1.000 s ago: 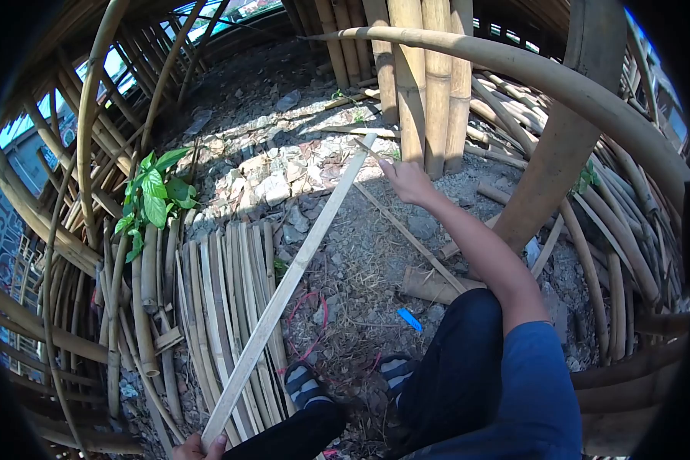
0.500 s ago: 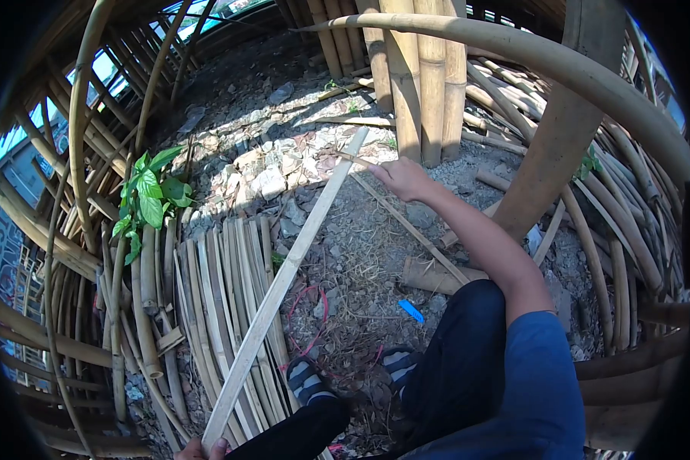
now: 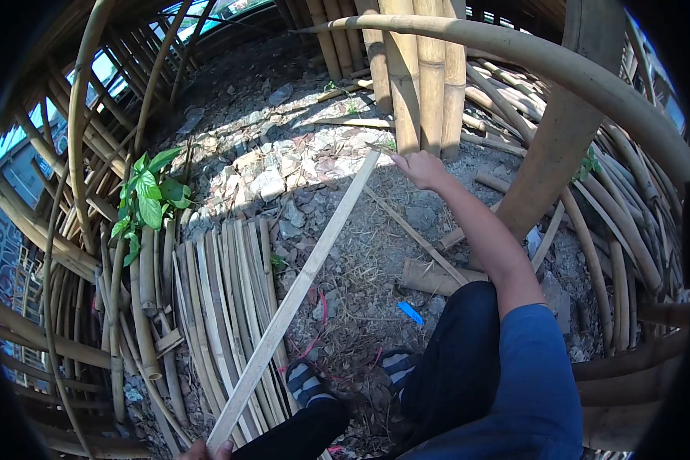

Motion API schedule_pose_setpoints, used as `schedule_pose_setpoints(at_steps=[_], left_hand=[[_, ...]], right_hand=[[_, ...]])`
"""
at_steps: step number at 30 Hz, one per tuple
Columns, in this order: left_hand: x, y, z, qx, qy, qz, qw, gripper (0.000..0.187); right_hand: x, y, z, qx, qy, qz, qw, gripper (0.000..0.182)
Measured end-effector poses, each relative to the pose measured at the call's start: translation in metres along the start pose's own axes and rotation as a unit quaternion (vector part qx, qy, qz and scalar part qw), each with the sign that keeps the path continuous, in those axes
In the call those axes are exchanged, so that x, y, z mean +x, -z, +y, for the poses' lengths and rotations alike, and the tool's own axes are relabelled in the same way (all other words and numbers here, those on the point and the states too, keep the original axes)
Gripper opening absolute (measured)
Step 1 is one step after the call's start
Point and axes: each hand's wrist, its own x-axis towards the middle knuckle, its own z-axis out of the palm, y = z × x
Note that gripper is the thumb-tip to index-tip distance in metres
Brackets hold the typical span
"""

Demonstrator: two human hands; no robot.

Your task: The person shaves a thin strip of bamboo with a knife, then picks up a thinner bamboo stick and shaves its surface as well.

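A long, flat bamboo strip [image 3: 297,287] slants from the bottom left up toward the right. My left hand [image 3: 201,451] is closed round its near end at the lower edge of the view, partly cut off. Out at the strip's far end, my right hand [image 3: 420,169] grips what looks like a thin knife [image 3: 380,148]. The blade lies by the strip's tip; whether they touch is hard to see. Beneath the strip, a row of similar split bamboo strips [image 3: 211,307] lies on the ground.
Upright bamboo poles [image 3: 431,84] stand ahead, and a curved pole [image 3: 514,42] crosses above them. Stacked bamboo [image 3: 629,207] lines the right side. A leafy plant [image 3: 149,192] grows at left. A blue scrap [image 3: 411,312] and a cut bamboo piece [image 3: 429,277] lie on the rubble.
My right hand and the knife have moved slightly right, out to the strip's far tip. The strip's far end has swung right and down; my left hand stays at the near end.
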Motion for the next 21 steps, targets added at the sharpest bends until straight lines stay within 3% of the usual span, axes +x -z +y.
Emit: schedule_pose_setpoints(at_steps=[2,4,5,7,9,10,13,16,18,21], left_hand=[[0.002,0.0,0.007,0.004,0.018,-0.008,1.0,0.048],[0.0,0.001,0.004,0.017,0.038,-0.014,0.999,0.048],[-0.004,-0.003,-0.003,-0.006,-0.001,0.0,1.0,0.048],[-0.003,-0.002,-0.012,-0.024,-0.037,0.025,0.999,0.047],[-0.004,-0.007,-0.015,-0.061,-0.009,0.05,0.997,0.047],[-0.001,-0.002,-0.008,-0.071,0.047,0.013,0.996,0.044],[0.005,-0.005,-0.015,-0.162,-0.001,0.008,0.987,0.043],[0.007,0.0,-0.006,-0.19,0.028,-0.012,0.981,0.044],[0.006,0.004,0.002,-0.196,0.024,-0.007,0.98,0.045],[0.006,0.005,0.005,-0.174,0.049,-0.017,0.983,0.044]], right_hand=[[0.001,0.006,0.002,-0.024,-0.019,-0.001,1.0,0.077],[0.011,-0.003,0.009,0.013,-0.113,0.028,0.993,0.074],[0.012,0.004,0.022,0.013,-0.11,0.031,0.993,0.074],[0.01,0.014,0.048,0.049,-0.195,0.048,0.978,0.071],[0.004,0.014,0.043,0.049,-0.197,0.071,0.977,0.072],[-0.005,0.01,0.039,0.05,-0.207,0.089,0.973,0.072],[-0.016,0.004,0.003,0.114,-0.189,0.106,0.97,0.073],[-0.047,0.008,-0.067,0.205,-0.022,0.138,0.969,0.068],[-0.075,0.019,-0.116,0.227,0.14,0.107,0.958,0.064],[-0.103,0.018,-0.165,0.227,0.286,0.074,0.928,0.064]])
